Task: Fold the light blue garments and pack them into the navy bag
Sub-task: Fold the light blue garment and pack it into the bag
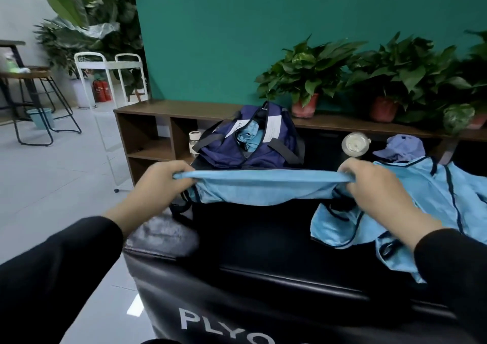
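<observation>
A light blue garment (263, 186) is held stretched above the black padded box (263, 264), one end pinched by the left hand (160, 183) and the other by the right hand (369, 183), probably so that the cloth is drawn flat for a clean fold. The navy bag (245, 146) is set just beyond, its mouth left open with blue cloth already inside. A second light blue garment (421, 212) is spread at the right, seemingly waiting its turn.

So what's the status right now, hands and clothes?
Left hand and right hand grip a light blue garment, stretched taut above the black box. Navy bag open, blue cloth inside. Second garment unfolded at right. Path clear.
</observation>
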